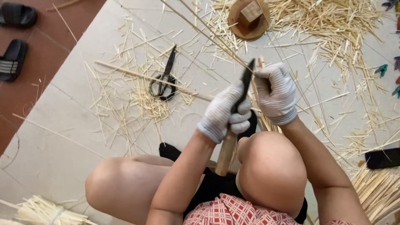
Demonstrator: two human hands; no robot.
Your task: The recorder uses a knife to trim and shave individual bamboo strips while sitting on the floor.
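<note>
Gloved hands, left gripping knife, right pinching bamboo strip

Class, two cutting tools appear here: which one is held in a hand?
The knife with the wooden handle, gripped by the gloved left hand. The scissors lie untouched on the floor among bamboo scraps.

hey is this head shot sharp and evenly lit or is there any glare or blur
Head view: soft, even daylight, no glare, only faint shadows under the scissors; left hand, right hand and knife are sharp; the long bamboo strips curve slightly, hinting at wide-angle distortion towards the frame edges.
</note>
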